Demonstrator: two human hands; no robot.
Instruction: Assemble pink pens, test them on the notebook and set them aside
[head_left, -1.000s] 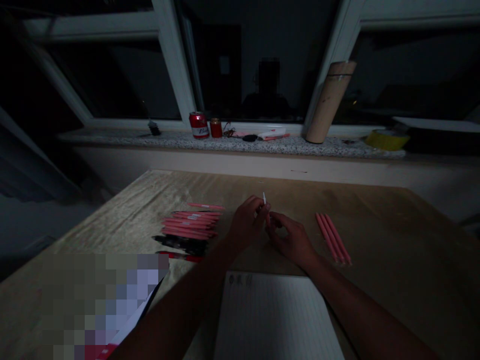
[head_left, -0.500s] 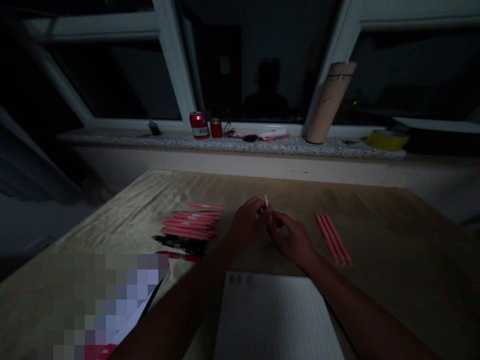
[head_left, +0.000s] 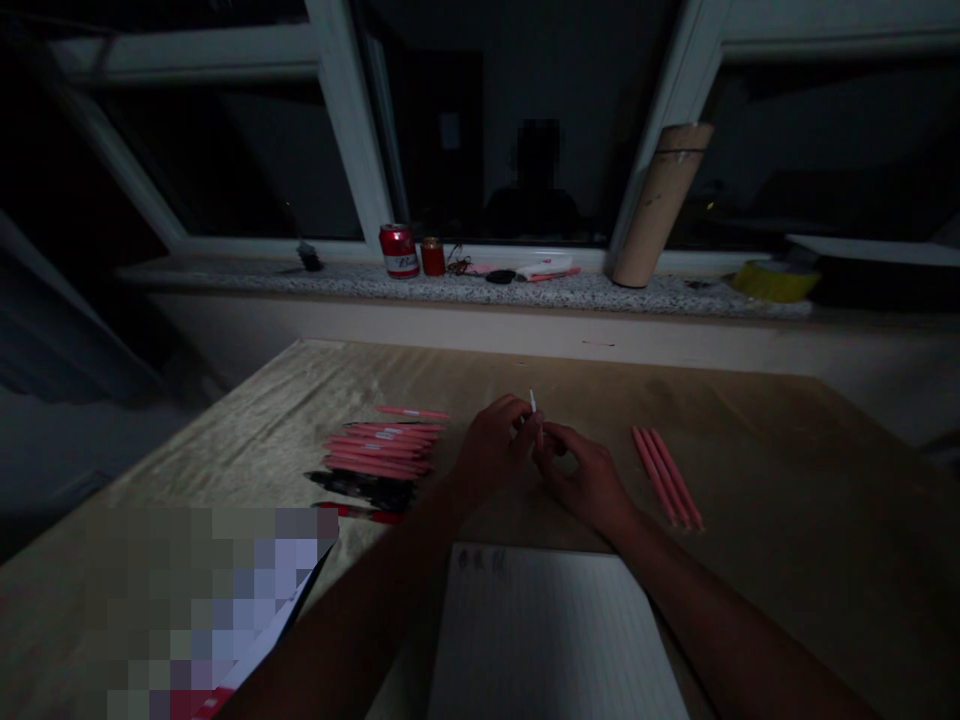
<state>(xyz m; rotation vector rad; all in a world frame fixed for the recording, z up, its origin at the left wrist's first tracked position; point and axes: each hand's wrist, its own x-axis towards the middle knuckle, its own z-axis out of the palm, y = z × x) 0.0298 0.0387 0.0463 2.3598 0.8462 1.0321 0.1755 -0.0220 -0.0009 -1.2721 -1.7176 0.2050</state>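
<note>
Above the middle of the table, my left hand (head_left: 493,440) pinches a slim pink pen (head_left: 533,402) whose white upper end points up. Against the pen's lower part, the fingertips of my right hand (head_left: 586,474) are closed; that part is mostly hidden by the fingers. To the left lies a pile of pink pens (head_left: 382,450), some with white labels, and a single pink pen (head_left: 412,412) behind it. Black pens (head_left: 364,487) and a red pen (head_left: 371,514) lie in front of the pile. Three pink pens (head_left: 666,478) rest side by side at the right.
A lined notebook (head_left: 551,630) lies open at the table's front. On the windowsill (head_left: 442,290) stand a red can (head_left: 398,250), a small red jar (head_left: 433,256), a tall wood-coloured cylinder (head_left: 660,210) and a roll of yellow tape (head_left: 775,281). The room is dim.
</note>
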